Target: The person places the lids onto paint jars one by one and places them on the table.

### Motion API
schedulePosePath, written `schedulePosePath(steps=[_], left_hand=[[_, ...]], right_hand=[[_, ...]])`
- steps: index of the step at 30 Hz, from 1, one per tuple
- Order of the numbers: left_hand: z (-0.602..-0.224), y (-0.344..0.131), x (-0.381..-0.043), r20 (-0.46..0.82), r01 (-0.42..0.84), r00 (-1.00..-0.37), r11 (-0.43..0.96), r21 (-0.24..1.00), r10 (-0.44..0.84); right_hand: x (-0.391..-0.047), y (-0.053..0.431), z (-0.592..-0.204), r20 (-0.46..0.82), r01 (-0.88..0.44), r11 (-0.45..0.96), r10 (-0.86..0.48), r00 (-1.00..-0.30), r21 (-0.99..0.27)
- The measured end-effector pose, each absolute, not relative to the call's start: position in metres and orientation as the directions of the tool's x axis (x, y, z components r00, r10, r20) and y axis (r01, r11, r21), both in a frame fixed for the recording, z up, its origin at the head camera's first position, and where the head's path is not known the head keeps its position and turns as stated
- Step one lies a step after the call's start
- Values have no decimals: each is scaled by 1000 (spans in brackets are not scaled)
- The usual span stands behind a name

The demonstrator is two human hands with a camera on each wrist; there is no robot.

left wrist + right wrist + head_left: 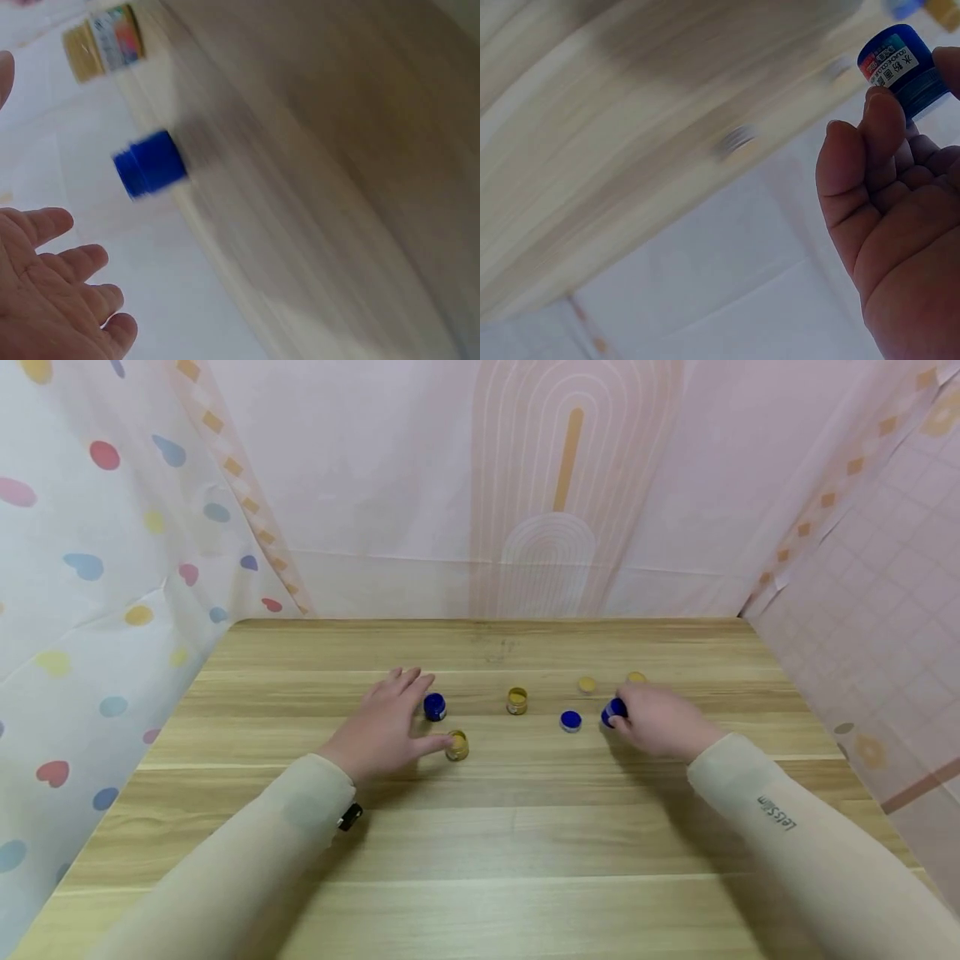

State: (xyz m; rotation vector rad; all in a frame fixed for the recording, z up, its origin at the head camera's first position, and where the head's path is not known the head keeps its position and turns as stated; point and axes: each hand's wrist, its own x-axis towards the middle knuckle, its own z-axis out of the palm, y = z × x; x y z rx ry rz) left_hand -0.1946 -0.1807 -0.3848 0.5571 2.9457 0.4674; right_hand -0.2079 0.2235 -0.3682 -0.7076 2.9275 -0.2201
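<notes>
Matching cream left sleeve [225, 860] and right sleeve [810, 835], bare left hand [378, 727] and right hand [663, 722].
The plain, close-fitting sleeves run in from the lower left and lower right corners of the frame and end at the wrists; each has a faint, darker rounded patch near its cuff. Dark lettering [777, 812], apparently "LetsSlim", stands upside down at the lower right; a small black piece [349, 817], too small to identify, sits by the cuff at lower left.

Smooth wood-grain tabletop [517, 835], creased cloth backdrop [375, 485]; glossy blue jar [897, 52]
</notes>
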Motion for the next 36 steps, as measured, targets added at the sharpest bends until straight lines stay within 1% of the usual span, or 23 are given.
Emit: schedulePosePath(steps=[7,13,19,28,36], left_hand=[[-390,-208,-201,-87,303,-938,918,256,334],[-389,-223,-203,-119,276,-944,935,223,307],[-390,-229,-203,-141,254,-947,941,223,289],[-395,-237,-205,-142,248,-949,945,211,281],[-395,-236,-204,-141,253,-948,945,207,285]], right_hand=[[-214,251,-370,-86,-419,901,-429,-899,-114],[-216,267,-369,-117,-393,912,-405,-907,-117],[-216,275,-370,-107,-413,905,-423,-900,-103],[-218,279,-373,-139,-397,912,-408,-902,-102],[-219,278,-375,-132,-391,916,-400,-907,-92]])
